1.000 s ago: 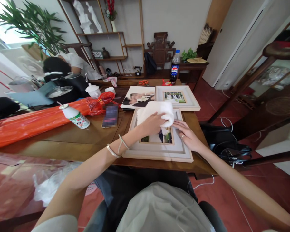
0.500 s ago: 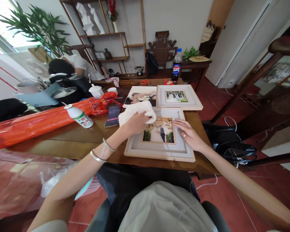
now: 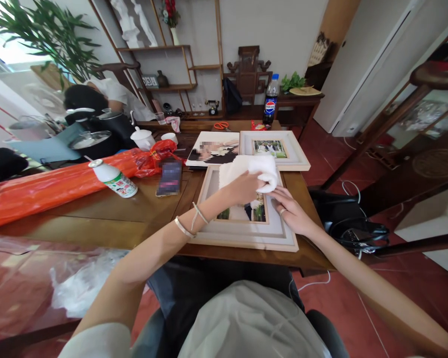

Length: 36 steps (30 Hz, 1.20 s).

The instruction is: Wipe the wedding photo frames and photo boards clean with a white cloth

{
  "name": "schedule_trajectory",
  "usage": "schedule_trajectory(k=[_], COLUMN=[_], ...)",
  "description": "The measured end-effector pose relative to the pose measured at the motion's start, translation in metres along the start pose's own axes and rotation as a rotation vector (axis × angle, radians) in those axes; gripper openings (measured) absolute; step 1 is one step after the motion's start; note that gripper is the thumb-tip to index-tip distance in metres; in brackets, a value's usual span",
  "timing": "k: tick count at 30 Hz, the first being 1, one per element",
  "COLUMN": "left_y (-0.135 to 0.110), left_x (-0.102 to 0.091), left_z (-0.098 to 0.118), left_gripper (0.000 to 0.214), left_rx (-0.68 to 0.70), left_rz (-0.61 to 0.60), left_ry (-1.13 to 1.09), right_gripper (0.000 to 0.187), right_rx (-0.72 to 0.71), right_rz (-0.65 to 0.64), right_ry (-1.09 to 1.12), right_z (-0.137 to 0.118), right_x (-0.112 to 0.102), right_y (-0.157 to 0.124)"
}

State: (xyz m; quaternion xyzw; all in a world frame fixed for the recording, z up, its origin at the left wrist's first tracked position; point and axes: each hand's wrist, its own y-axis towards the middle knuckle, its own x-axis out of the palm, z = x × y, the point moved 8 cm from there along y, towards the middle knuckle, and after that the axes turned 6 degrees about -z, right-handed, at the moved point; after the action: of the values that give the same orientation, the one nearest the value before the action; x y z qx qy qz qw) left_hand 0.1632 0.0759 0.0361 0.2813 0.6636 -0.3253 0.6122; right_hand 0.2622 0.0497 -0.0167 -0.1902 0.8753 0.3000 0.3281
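A framed photo [image 3: 280, 242] in a pale wood frame lies flat on the table in front of me. My left hand [image 3: 246, 187] is closed on a folded white cloth [image 3: 236, 166], which covers the far part of the frame and some of the picture. On the right side of the same frame rests my right hand [image 3: 289, 211], its fingers stretched out and the tips close to the cloth. Behind stand out two more pictures: a second framed photo [image 3: 302, 163] at the right and an unframed photo panel [image 3: 212, 149] beside it.
Left of the frame lie a phone [image 3: 169, 179], a white bottle [image 3: 114, 178] and a long red plastic-wrapped bundle [image 3: 59, 186]. Scissors [image 3: 221, 126] and a cola bottle [image 3: 271, 102] are at the back. A black bag [image 3: 353, 223] sits right of the table [image 3: 134, 228]. Another person [image 3: 114, 97] bends at the far left.
My left hand has moved right across the frame with the cloth, toward my right hand. My right hand stays at the frame's right side. The view has shifted slightly.
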Motion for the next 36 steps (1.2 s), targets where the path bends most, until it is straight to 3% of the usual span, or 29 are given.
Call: schedule_trajectory(k=[3,5,7,10,12,15,20,23,26,30,32,34,36], left_y=[-0.022,-0.043,-0.065,-0.089,-0.096,-0.091,-0.073,-0.068,-0.075,-0.116,-0.140,-0.156,-0.159], left_x=[0.008,0.011,0.011,0.004,0.003,0.014,0.036,0.037,0.034,0.021,0.007,-0.004,-0.014], left_z=[0.002,0.016,0.046,0.100,0.118,0.102,0.011,-0.023,-0.018,0.034,0.059,0.063,0.045], left_gripper=[0.029,0.029,0.028,0.023,0.022,0.028,0.038,0.037,0.042,0.044,0.034,0.030,0.031], left_rx=[-0.046,-0.068,-0.013,0.141,0.148,0.012,-0.335,-0.361,-0.251,-0.024,0.086,0.078,-0.044], left_rz=[-0.098,-0.148,-0.166,-0.098,-0.060,-0.062,0.009,0.069,-0.010,-0.183,-0.165,-0.124,-0.050], left_ry=[-0.006,-0.019,-0.054,-0.099,-0.099,-0.072,0.066,0.131,0.135,-0.004,-0.048,-0.042,0.020], right_gripper=[0.061,0.063,0.064,0.062,0.062,0.059,0.060,0.060,0.058,0.056,0.055,0.056,0.058], right_rx=[-0.016,0.005,0.045,0.072,0.068,0.075,0.074,0.070,0.071,0.085,0.088,0.078,0.059], right_rz=[0.030,0.049,0.062,0.063,0.054,0.053,0.038,0.041,0.039,0.030,0.025,0.022,0.024], right_ry=[0.029,0.042,0.047,0.057,0.065,0.058,0.042,0.038,0.034,0.031,0.031,0.031,0.032], right_z=[-0.001,0.000,0.003,0.004,0.003,0.003,0.004,0.004,0.004,0.004,0.005,0.005,0.005], right_x=[-0.001,-0.002,-0.002,-0.003,-0.003,-0.004,-0.002,-0.002,-0.002,-0.002,-0.001,-0.001,-0.001], right_y=[0.000,0.000,0.000,-0.001,0.000,0.001,0.001,0.001,0.001,0.000,0.000,0.000,0.000])
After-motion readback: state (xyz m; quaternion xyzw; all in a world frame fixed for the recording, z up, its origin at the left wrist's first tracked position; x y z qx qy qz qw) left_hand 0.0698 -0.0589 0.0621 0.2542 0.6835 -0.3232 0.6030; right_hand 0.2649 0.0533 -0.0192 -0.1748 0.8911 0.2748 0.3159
